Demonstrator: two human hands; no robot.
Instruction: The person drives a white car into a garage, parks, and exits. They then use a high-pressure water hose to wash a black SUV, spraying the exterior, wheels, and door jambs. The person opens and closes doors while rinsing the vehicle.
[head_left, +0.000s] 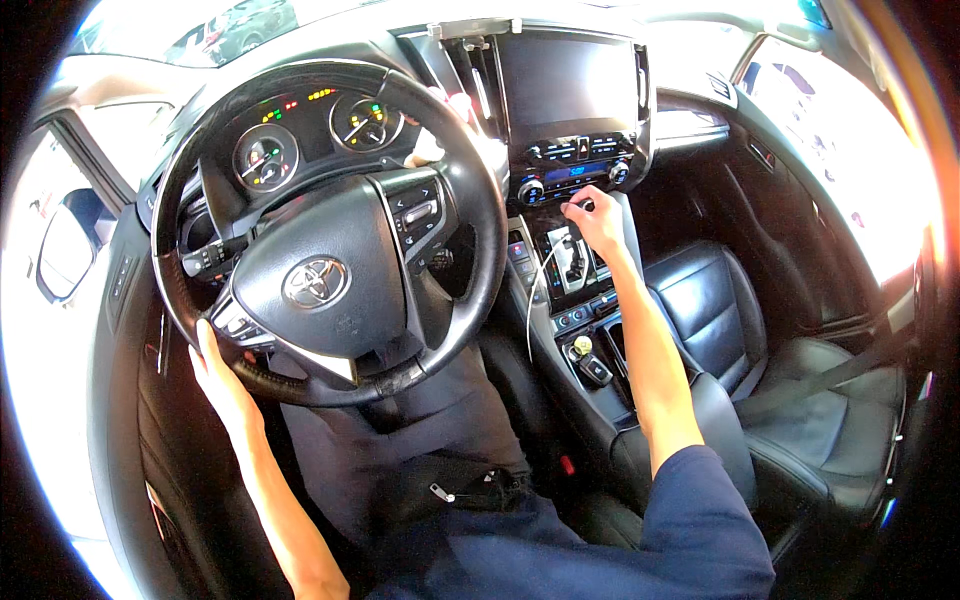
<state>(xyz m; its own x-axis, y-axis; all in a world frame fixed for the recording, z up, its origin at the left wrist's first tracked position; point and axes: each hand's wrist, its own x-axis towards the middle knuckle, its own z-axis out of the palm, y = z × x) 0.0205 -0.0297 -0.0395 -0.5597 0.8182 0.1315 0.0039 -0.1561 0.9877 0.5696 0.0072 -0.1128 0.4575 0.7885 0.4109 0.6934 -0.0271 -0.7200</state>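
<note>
My left hand (221, 375) is wrapped around the lower left rim of a black leather steering wheel (480, 247) with a Toyota emblem on its hub. My right hand (598, 217) is closed over the knob of the gear selector lever (587, 203), which is mostly hidden by the fingers. Below that hand lies the silver-edged shift gate (574, 262). A thin white cable (534, 300) loops down the console's left side. Behind the wheel, the instrument cluster (315, 139) has several lit warning lights.
A large display (570, 82) stands above the climate control panel (574, 172). A key fob (595, 370) rests in the console tray. To the right is a black leather passenger seat (817, 412). The wiper or light stalk (214, 257) sits left of the wheel hub. The driver's door (124, 360) flanks my left arm.
</note>
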